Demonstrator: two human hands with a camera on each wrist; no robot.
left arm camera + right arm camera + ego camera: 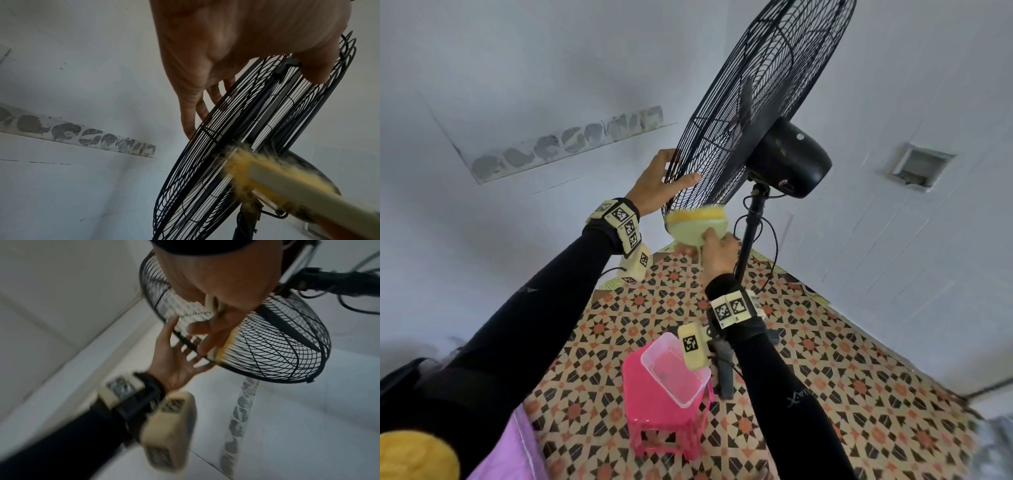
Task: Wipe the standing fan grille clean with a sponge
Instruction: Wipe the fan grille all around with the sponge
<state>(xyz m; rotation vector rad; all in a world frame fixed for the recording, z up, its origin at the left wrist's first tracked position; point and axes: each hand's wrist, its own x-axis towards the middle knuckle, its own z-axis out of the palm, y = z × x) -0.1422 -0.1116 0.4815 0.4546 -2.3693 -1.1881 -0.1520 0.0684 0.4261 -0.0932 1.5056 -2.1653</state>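
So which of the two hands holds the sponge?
The right hand grips the yellow sponge under the grille; the left hand only steadies the rim.

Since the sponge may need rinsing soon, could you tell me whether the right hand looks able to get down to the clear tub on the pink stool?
Probably yes. The right hand holds the sponge at the grille, and the clear tub on the pink stool sits just below that forearm, open-topped, with nothing visible between.

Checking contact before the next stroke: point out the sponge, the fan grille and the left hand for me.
sponge (697,224), head view, on its pale underside below the yellow layer.
fan grille (763,85), head view, on the black wire mesh.
left hand (657,181), head view, on the back of the hand gripping the grille rim.
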